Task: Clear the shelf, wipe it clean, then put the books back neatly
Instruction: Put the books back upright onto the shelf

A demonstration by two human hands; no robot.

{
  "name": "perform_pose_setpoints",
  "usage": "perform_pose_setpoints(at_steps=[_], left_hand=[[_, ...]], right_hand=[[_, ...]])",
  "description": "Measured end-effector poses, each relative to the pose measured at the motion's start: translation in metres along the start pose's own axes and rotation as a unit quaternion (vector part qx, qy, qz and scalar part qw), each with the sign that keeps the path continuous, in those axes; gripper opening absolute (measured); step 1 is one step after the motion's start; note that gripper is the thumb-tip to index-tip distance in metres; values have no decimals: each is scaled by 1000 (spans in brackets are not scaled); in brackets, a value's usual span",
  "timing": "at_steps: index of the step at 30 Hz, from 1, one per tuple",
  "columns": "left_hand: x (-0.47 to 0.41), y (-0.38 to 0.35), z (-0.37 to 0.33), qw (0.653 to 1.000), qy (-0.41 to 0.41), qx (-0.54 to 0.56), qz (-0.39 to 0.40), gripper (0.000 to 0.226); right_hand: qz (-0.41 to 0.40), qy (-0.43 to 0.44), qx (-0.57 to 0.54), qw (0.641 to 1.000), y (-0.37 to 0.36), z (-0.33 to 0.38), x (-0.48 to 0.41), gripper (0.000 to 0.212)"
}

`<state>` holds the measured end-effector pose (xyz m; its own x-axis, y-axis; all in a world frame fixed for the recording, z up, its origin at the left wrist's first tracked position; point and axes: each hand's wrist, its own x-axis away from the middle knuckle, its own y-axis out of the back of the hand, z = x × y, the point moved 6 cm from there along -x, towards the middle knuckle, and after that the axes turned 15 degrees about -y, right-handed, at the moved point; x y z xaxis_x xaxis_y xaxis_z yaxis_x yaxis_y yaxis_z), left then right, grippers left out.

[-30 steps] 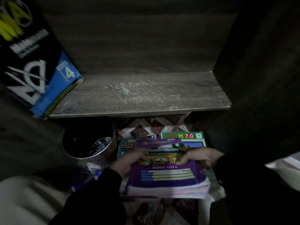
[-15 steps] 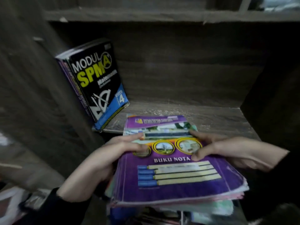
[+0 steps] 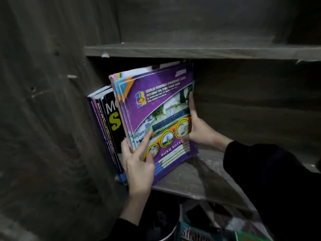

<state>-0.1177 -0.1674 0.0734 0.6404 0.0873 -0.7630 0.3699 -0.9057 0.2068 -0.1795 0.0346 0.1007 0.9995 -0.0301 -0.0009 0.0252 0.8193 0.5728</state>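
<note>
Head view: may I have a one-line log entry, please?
left hand, right hand: grip notebook stack | stack: tilted on shelf, beside black book

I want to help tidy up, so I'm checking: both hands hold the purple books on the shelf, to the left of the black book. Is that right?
Not quite. The head view shows the left hand and right hand holding the purple books on the shelf, but they stand to the right of the black book, not the left.
</note>
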Motion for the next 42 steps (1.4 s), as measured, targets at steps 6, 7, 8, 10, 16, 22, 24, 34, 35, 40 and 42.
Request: perform_pose_setpoints(at_steps=[6, 7, 8, 10, 16, 22, 24, 34, 35, 40, 42], left_hand=[[21, -5, 35, 986, -87, -103, -93, 62], [24, -4, 39, 985, -90, -112, -100, 60], [25, -3, 41, 983, -91, -116, -106, 59], [26, -3, 44, 983, -95, -118, -106, 61], [35, -12, 54, 961, -140, -234, -38, 81], [79, -26, 76, 957, -77, -278, 28, 79], [78, -26, 79, 955, -75, -286, 31, 80], [71, -24, 74, 943, -67, -313, 91, 102], [70, -23, 70, 945, -56, -312, 83, 102], [88, -31, 29, 961, -117, -247, 50, 64], [108, -43, 16, 968, -143, -192, 79, 47]], right_hand=[[5, 63, 45, 997, -33, 1, -41, 136], [16, 68, 48, 996, -40, 2, -46, 136], [27, 67, 51, 996, -46, 1, -51, 136], [39, 51, 54, 996, -56, 1, -60, 136], [-31, -13, 78, 996, -74, -11, -67, 125], [26, -112, 51, 992, -121, -54, -38, 118], [38, -110, 44, 992, -136, -61, -36, 124], [24, -141, 43, 989, -133, -55, -38, 119], [26, -138, 34, 989, -132, -54, -34, 117], [-87, -88, -95, 988, -117, -52, 13, 81], [-165, -77, -142, 973, -103, -61, 47, 59]])
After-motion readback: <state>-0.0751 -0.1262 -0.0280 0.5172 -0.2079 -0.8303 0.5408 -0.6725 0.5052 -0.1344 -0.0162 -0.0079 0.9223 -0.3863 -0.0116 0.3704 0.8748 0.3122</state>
